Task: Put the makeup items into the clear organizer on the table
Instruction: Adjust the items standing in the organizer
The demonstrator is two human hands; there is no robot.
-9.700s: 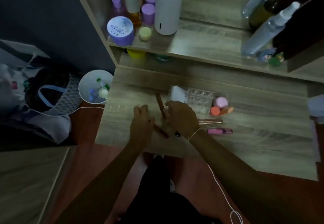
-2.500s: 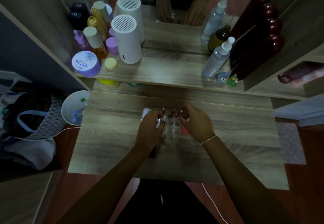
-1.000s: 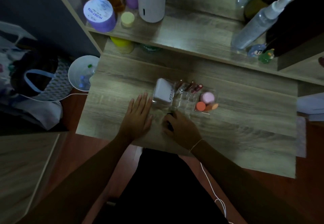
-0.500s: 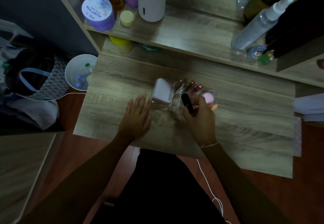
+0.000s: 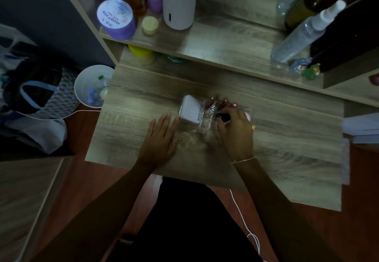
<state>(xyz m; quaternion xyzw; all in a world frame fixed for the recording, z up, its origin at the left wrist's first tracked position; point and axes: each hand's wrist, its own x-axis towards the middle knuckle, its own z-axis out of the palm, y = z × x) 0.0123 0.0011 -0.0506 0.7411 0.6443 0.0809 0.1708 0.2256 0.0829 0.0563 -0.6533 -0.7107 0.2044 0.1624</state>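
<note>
Clear organizer (image 5: 207,125) lies under right hand (image 5: 235,132), beside flat left hand (image 5: 160,136).

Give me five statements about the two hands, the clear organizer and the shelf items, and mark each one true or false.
1. The left hand lies flat and open on the table, beside the clear organizer. True.
2. The right hand rests at the table's near edge, far from the organizer. False: it is at the organizer, its fingers around a dark tube.
3. A white box stands in the organizer's left end. True.
4. The purple jar stands on the tabletop next to the left hand. False: it is up on the shelf.
5. The left hand is gripping a lipstick. False: it holds nothing.
</note>
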